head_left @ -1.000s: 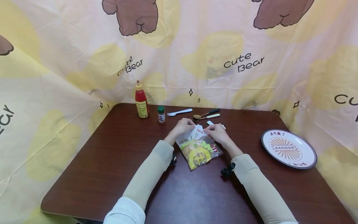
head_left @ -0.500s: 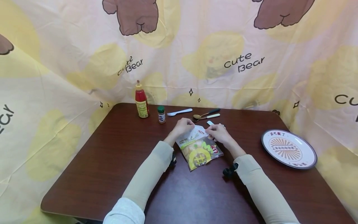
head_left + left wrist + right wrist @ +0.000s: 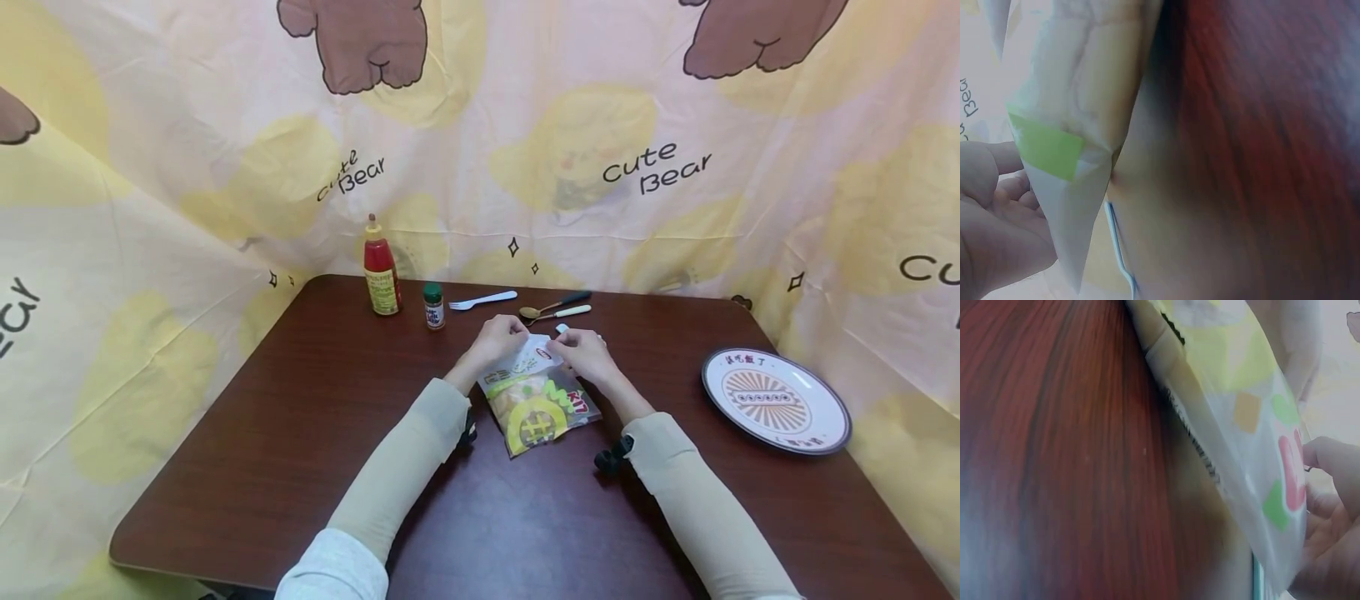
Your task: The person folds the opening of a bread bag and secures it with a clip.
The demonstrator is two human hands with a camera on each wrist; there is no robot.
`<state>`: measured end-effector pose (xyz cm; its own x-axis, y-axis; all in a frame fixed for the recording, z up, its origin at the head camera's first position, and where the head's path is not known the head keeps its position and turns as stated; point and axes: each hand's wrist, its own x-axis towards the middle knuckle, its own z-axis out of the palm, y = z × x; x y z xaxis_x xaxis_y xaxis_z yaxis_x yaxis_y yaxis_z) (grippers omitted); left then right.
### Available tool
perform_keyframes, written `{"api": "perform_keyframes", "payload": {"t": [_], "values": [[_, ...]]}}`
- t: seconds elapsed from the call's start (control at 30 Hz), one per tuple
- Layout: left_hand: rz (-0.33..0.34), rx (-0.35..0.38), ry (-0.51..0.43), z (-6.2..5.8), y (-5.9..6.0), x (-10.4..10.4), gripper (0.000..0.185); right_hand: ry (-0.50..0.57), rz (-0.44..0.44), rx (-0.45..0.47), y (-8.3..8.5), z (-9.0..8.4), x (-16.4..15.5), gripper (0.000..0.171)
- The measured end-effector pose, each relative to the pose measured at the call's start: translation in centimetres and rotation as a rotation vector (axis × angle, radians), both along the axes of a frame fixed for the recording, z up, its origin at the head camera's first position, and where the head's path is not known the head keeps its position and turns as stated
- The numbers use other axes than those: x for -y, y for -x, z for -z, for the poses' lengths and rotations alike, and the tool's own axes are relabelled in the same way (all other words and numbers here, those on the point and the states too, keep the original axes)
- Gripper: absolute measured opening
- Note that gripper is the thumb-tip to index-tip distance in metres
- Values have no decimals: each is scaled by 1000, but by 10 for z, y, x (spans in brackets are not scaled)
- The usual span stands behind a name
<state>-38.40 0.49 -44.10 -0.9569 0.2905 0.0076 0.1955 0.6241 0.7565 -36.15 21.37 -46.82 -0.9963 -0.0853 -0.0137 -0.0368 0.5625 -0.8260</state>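
Observation:
A food bag (image 3: 538, 417) with a white top and a yellow and green print lies near the middle of the brown table. My left hand (image 3: 501, 340) pinches its top edge on the left side. At the top right, my right hand (image 3: 585, 353) pinches the same edge, a short gap away. The left wrist view has the bag's side (image 3: 1094, 81) in front of my curled left fingers. In the right wrist view the bag (image 3: 1235, 425) hides part of my right hand (image 3: 1335, 506). Both sets of fingertips are partly hidden.
Behind the hands lie a pale blue fork (image 3: 482, 300), a gold spoon with a dark handle (image 3: 553, 303) and a white-handled utensil (image 3: 567, 312). A red sauce bottle (image 3: 382, 279) and a green-capped jar (image 3: 433, 307) stand at back left. A white plate (image 3: 727, 362) rests at right.
My left hand has shifted slightly right along with the bag's top. The right hand moved a little right, then back left. The gap between them has narrowed since half a second ago.

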Motion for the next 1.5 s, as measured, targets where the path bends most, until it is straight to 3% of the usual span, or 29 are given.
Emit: {"api": "perform_keyframes", "payload": {"t": [0.17, 0.37, 0.6, 0.83, 0.97, 1.2, 1.5], "values": [[6, -22, 5, 5, 3, -2, 20, 59, 22, -26, 3, -1, 8, 26], [-9, -27, 11, 9, 6, -4, 19, 167, 71, 48, 3, -3, 12, 22], [-22, -18, 15, 6, 2, -3, 18, 159, 81, 2, 4, 0, 14, 18], [-21, -50, -18, 12, 5, 4, 18, 90, 0, -86, 4, 3, 9, 16], [14, -39, -69, 13, 3, 10, 18, 78, -86, -54, 3, -1, 2, 18], [43, 11, -150, 10, 3, 12, 11, 152, -94, 38, 5, -2, -5, 19], [74, 59, -201, 11, 6, 17, 7, 291, -118, 75, 2, -2, -6, 17]]}}
